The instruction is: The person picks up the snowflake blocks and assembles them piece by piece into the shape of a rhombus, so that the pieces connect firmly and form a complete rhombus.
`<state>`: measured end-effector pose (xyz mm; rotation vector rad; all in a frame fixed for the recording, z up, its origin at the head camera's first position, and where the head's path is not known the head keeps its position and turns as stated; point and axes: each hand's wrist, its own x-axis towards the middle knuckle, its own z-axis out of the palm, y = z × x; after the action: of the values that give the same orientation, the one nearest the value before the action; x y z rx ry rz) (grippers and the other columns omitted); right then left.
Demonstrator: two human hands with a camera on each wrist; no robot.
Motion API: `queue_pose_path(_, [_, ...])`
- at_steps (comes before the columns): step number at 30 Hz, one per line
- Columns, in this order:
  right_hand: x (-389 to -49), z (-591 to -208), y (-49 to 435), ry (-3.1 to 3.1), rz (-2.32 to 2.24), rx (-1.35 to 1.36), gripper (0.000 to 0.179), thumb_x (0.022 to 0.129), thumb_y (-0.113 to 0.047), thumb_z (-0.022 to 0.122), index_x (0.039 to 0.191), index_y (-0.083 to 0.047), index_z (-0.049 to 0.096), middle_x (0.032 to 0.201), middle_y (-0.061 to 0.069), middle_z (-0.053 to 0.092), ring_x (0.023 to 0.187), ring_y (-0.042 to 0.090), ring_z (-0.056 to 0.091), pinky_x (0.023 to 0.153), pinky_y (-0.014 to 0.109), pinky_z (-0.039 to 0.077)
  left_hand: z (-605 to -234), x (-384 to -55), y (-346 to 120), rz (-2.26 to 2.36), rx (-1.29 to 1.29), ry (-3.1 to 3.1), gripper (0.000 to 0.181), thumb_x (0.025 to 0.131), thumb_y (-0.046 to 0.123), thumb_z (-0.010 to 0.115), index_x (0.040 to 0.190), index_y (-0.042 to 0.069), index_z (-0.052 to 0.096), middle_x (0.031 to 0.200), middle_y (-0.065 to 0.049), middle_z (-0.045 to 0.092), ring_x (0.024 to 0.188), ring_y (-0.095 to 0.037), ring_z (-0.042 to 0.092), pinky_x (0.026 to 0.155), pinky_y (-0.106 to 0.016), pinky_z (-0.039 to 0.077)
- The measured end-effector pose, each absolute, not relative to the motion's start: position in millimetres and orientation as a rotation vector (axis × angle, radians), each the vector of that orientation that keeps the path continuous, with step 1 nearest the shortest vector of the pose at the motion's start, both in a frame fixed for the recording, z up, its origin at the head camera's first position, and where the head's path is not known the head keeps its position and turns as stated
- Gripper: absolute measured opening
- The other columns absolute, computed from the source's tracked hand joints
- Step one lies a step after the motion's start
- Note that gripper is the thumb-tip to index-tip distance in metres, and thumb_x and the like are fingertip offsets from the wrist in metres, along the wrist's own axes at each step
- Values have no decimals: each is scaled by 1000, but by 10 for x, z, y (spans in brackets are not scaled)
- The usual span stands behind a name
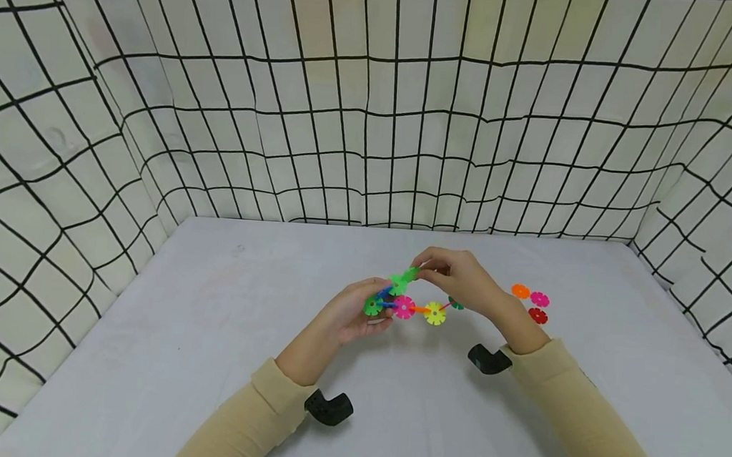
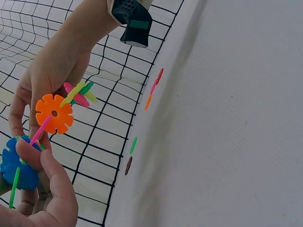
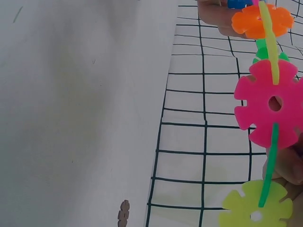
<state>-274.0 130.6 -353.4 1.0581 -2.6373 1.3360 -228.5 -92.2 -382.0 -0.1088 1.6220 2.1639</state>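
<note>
A chain of slotted flower-shaped plastic discs hangs between my hands above the table. My left hand (image 1: 354, 315) holds its left part, thumb over a blue disc (image 2: 19, 163). From there one strand runs right through a pink disc (image 1: 404, 307) and a yellow disc (image 1: 434, 313) to a dark green disc (image 1: 457, 304), near the right wrist. Higher up, a light green disc (image 1: 398, 285) leads to my right hand (image 1: 459, 277), which pinches a green piece at that end between thumb and fingers. An orange disc (image 2: 54, 113) stands out from the blue one in the left wrist view.
Loose orange (image 1: 520, 291), pink (image 1: 540, 299) and red (image 1: 537, 316) discs lie right of my right forearm. A green disc (image 2: 133, 145) and a brown disc (image 2: 128, 165) lie on the white table (image 1: 233, 361). Black-gridded walls (image 1: 405, 138) enclose its back and sides.
</note>
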Motion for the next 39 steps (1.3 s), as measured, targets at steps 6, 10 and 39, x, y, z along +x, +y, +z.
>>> queue_pose_path(6, [-2729,-3533,1282,-2616,1302,1082,10,97,-3,69,105,-8,72,100,7,77,90,31,71,82,40,57,-3807,-2289,-913,2186,-124,1634,13,109,22,51,101,13,56,86,-4,60,69,-12,57,67,-26,55])
queue_pose_path(10, [-2725,-3536,1259,-2592,1267,1126,10,96,0,69,102,-7,74,99,7,77,85,20,70,82,38,58,-3793,-2290,-909,2194,-140,1635,15,108,20,51,95,15,56,84,-4,58,67,-12,55,65,-25,55])
queue_pose_path(39, [-2754,-3550,1289,-2644,1274,1110,9,97,-3,70,106,-5,70,100,11,77,90,33,72,81,38,58,-3802,-2292,-959,2137,-79,1646,16,110,23,48,102,12,57,83,0,60,69,-11,57,67,-24,55])
